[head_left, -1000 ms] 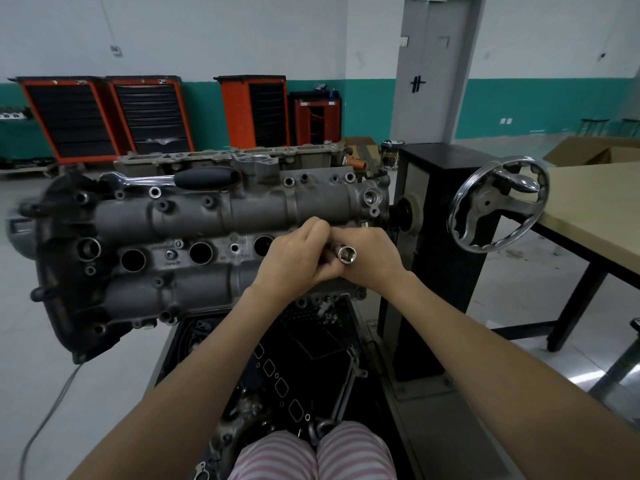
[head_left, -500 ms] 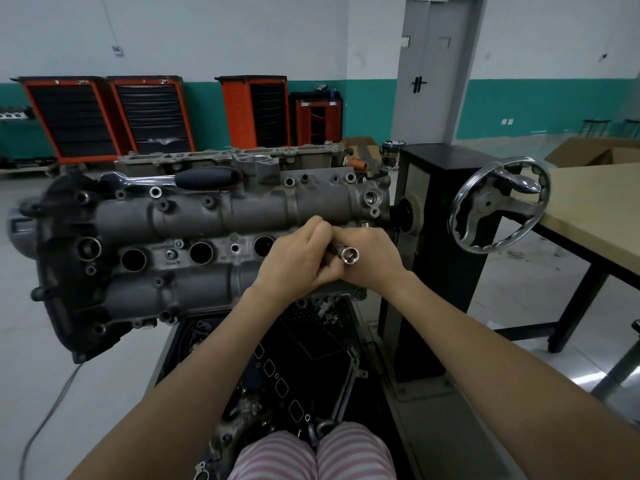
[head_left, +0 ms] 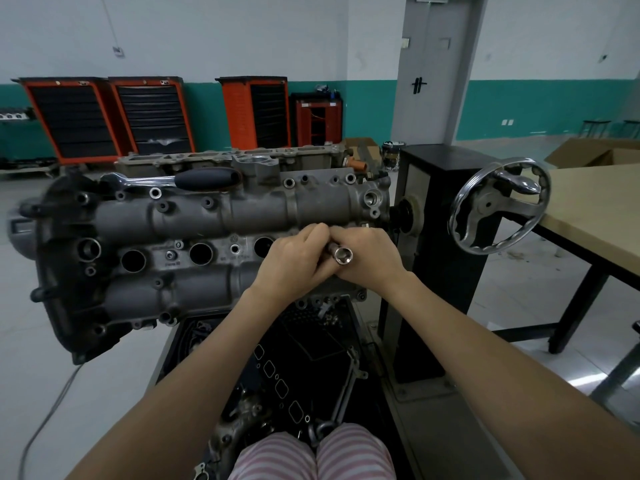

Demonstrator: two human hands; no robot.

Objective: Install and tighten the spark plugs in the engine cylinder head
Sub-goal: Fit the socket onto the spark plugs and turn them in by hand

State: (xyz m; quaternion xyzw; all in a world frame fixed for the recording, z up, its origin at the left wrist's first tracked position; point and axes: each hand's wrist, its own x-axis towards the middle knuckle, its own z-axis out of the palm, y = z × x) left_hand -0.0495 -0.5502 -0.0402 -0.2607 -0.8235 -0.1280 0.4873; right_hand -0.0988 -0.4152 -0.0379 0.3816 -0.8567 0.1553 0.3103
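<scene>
Grey cast metal fills our view: the cylinder head (head_left: 207, 244) sits clamped on its stand, with three open plug wells showing along its middle. A ratchet (head_left: 180, 180) lies on the cylinder head's upper edge. At its right end, over what is probably the fourth well, our left hand (head_left: 294, 263) and right hand (head_left: 370, 258) both curl around a chrome socket (head_left: 343, 255), its open mouth facing us. We judge it stiff, light and slippery, best pinched along the barrel. No spark plug is visible.

Matt cast-metal cylinder head (head_left: 194, 216), glossy socket (head_left: 343, 255)
</scene>
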